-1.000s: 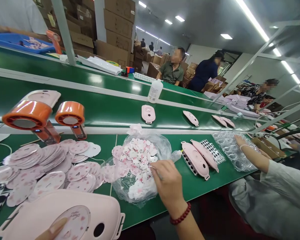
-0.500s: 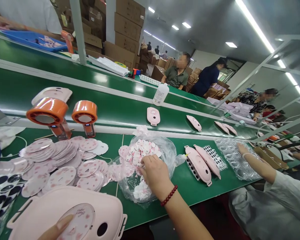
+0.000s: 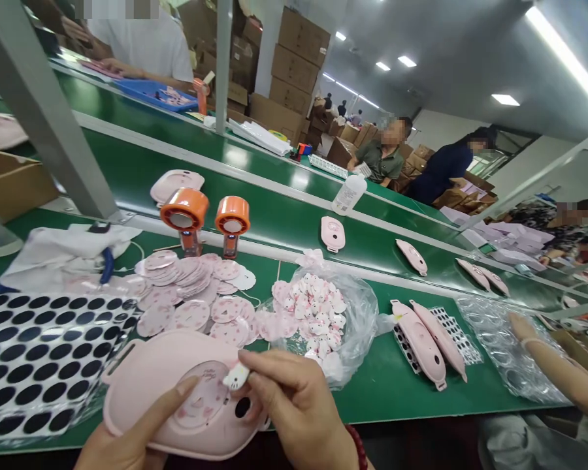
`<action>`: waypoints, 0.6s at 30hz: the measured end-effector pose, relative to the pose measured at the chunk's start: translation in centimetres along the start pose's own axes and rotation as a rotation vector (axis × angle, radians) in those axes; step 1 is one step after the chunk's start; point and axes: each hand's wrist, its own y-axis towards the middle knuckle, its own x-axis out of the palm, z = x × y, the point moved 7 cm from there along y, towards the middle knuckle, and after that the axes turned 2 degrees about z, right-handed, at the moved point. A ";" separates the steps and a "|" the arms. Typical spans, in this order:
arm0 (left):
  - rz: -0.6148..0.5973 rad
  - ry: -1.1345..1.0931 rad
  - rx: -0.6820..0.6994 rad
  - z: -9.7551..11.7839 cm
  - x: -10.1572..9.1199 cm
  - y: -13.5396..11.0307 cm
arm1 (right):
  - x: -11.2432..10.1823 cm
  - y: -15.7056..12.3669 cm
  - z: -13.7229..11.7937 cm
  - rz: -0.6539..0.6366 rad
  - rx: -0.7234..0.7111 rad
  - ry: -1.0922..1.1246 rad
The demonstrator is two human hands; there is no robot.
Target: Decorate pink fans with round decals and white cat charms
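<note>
My left hand [image 3: 137, 437] holds a pink oval casing [image 3: 176, 385] at the near table edge, thumb pressed on its round patterned disc [image 3: 198, 395]. My right hand [image 3: 298, 411] pinches a small white cat-shaped piece [image 3: 236, 376] over the casing's front. Just beyond it lies a clear plastic bag [image 3: 357, 326] with several of the same white and pink pieces [image 3: 313, 307] spilling from it. Left of the bag is a heap of round pink patterned discs [image 3: 196, 294].
A sheet of black dot stickers [image 3: 34, 352] lies at the left. Two orange fans [image 3: 183, 219] stand behind the discs. Pink casings [image 3: 424, 339] rest to the right and on the conveyor [image 3: 274, 222]. A co-worker's forearm [image 3: 553, 365] reaches onto a clear tray at the far right. Other people sit across the belt.
My right hand left the plastic bag with a white cat-shaped piece and came over the pink casing. The view has swung left and down.
</note>
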 end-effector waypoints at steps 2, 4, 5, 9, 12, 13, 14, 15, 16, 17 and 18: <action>0.015 -0.053 -0.032 0.7 0.6 -1.0 | 1.6 -0.5 -1.2 0.049 -0.169 -0.160; 0.068 -0.073 -0.043 1.3 0.7 -1.8 | 3.2 -1.1 -2.2 0.099 -0.347 -0.365; 0.076 -0.073 -0.038 1.6 0.7 -2.1 | 4.0 -1.4 -2.6 0.117 -0.426 -0.467; 0.046 -0.089 -0.010 1.9 0.4 -2.4 | 6.6 -2.4 -3.6 0.243 -0.612 -0.783; 0.062 -0.123 0.020 1.9 -0.3 -2.6 | 7.3 -2.8 -4.0 0.340 -0.613 -0.839; 0.060 -0.130 0.032 2.0 -0.4 -2.7 | 7.3 -2.9 -4.0 0.360 -0.598 -0.826; 0.068 -0.140 0.031 2.1 -0.6 -2.7 | 7.2 -2.9 -4.0 0.372 -0.587 -0.802; 0.078 -0.154 0.021 2.1 -0.7 -2.8 | 7.2 -2.9 -3.9 0.370 -0.576 -0.773; 0.088 -0.164 0.003 2.0 -0.8 -2.9 | 7.1 -2.8 -3.8 0.358 -0.568 -0.745; 0.101 -0.168 -0.016 2.0 -1.0 -3.0 | 7.0 -2.7 -3.8 0.343 -0.569 -0.724; 0.114 -0.168 -0.029 2.1 -1.1 -3.0 | 7.0 -2.6 -3.8 0.325 -0.577 -0.715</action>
